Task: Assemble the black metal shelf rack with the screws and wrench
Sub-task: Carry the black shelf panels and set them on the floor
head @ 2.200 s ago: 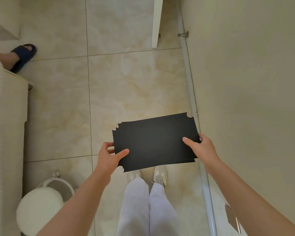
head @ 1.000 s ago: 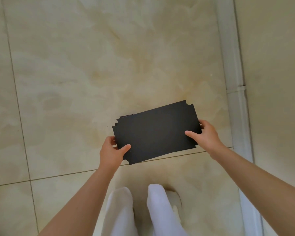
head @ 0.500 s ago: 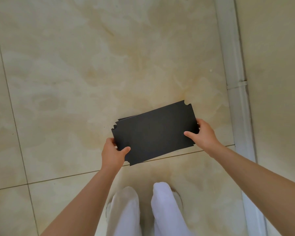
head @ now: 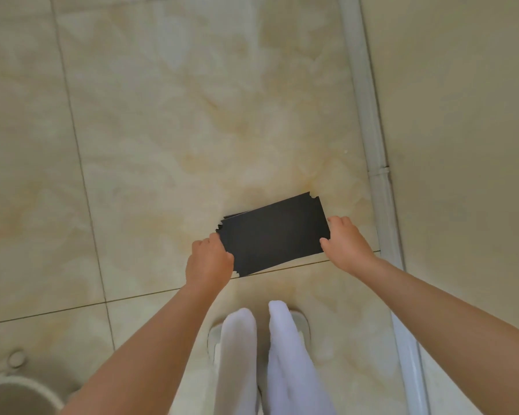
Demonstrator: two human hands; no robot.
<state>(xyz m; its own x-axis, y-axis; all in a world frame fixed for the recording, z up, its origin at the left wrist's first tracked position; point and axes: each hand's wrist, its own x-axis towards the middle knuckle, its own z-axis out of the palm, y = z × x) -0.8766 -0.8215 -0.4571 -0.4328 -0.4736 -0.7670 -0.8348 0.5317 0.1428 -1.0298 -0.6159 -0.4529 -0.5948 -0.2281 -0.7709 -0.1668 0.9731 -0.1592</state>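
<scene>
A stack of flat black metal shelf plates point(head: 274, 235) with notched corners hangs low over the beige floor tiles, tilted up to the right. My left hand point(head: 209, 262) grips its near-left edge, fingers curled round it. My right hand point(head: 345, 245) grips the right edge, thumb on top. The plates are fanned slightly at the far-left corner. No screws or wrench are in view.
A cream wall point(head: 462, 145) runs along the right with a white pipe point(head: 375, 163) at its foot. A white round bin point(head: 9, 393) sits at the bottom left. My legs in white trousers point(head: 270, 360) and my shoes stand just behind the plates.
Both hands have lowered the plate stack toward the floor, away from the camera. The left thumb has slid from the top face to the edge.
</scene>
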